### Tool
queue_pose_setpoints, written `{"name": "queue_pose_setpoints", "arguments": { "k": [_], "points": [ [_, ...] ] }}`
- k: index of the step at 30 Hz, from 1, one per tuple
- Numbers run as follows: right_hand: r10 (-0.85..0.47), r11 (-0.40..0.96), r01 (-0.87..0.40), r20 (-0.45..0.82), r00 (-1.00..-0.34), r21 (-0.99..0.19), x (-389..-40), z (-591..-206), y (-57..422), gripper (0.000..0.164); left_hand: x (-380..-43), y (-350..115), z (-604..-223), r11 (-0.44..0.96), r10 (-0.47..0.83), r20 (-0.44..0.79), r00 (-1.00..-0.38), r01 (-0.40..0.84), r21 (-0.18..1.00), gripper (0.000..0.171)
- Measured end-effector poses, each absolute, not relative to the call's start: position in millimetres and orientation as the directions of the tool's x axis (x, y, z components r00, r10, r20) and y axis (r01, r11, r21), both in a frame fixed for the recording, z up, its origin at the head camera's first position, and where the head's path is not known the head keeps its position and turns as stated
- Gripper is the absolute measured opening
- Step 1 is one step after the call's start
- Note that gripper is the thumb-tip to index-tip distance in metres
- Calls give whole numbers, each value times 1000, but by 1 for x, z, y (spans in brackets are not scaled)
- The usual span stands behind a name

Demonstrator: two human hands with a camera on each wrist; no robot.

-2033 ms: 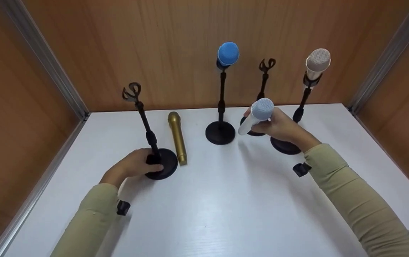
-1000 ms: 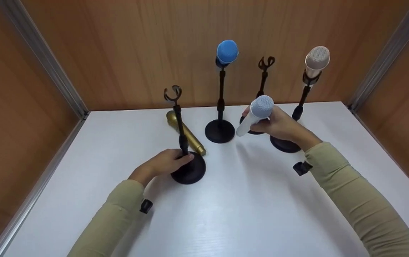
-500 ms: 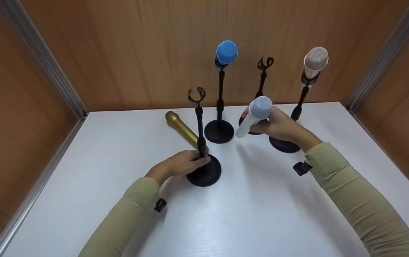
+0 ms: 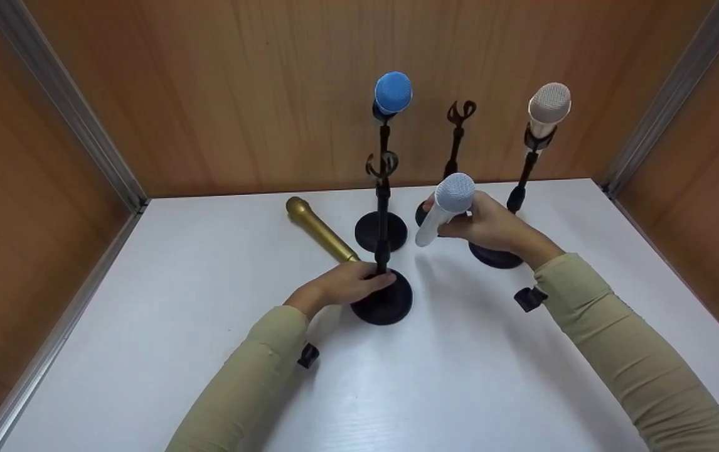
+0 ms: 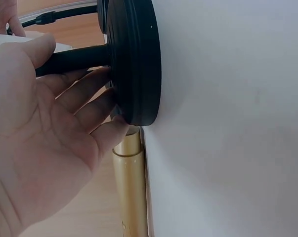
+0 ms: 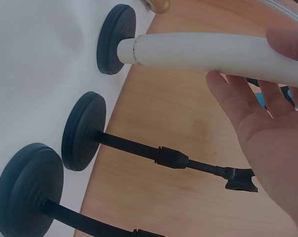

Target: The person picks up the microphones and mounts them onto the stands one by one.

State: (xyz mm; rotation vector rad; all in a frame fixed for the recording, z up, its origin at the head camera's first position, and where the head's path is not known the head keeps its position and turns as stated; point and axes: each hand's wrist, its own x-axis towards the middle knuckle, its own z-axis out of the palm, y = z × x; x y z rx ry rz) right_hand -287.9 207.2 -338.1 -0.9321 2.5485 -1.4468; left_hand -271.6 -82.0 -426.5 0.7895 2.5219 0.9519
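White microphone (image 4: 444,210): held in the air over the bench (image 4: 146,282), right of centre; mesh head uppermost.
Microphone long axis: tilted; head to the upper right, tail pointing down and leftward.
Right grip (image 4: 488,226): clamped on the white microphone toward its head end, thumb on one side of the body, fingers on the other.
Black stand (image 4: 383,232): upright, left of the white microphone and apart from it.
Open clip (image 4: 391,162): tops the black stand; vacant; opening appears to face upward.
Governing relation, as judged: microphone tail to open clip. The clip lies left of the microphone; the tail leans to that side but shows lower than the clip, and the two are not aligned. Depth between them cannot be told.
Nearer hand: the right grip has the microphone; the left grip (image 4: 344,282) is at the stand's foot, well below the clip.
Left grip state: thumb and fingers wrapped around the lower pole, fingertips at the base (image 4: 391,307).
Base seating: full contact with the bench cannot be confirmed.
Gold microphone (image 4: 319,229): lies on the bench, tail just beside the left grip; contact uncertain.
Rear stand (image 4: 454,150): behind the right grip; clip vacant.
Blue microphone (image 4: 393,92): mounted, behind the black stand.
Pale microphone (image 4: 549,107): mounted, far right.
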Motion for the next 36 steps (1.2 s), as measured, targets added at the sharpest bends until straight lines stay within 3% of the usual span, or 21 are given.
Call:
{"name": "queue_pose_setpoints", "arguments": {
  "k": [11,25,32,36],
  "points": [
    [-533,311,-495,282,-797,-812,-280,-338,201,44,-281,-75,-432,604,607,-122,-786,356,713,50],
    [-561,332,-492,251,-789,-805,-276,-333,198,42,-282,-74,-432,564,611,-63,-789,378,734,38],
    [-558,351,-497,249,-792,-794,-271,-329,198,50,-282,-78,-421,465,626,57,-778,431,773,25],
    [-548,353,-519,278,-789,-779,-262,-318,197,59,-281,-82,-408,401,619,156,-769,481,780,26]
  ]
}}
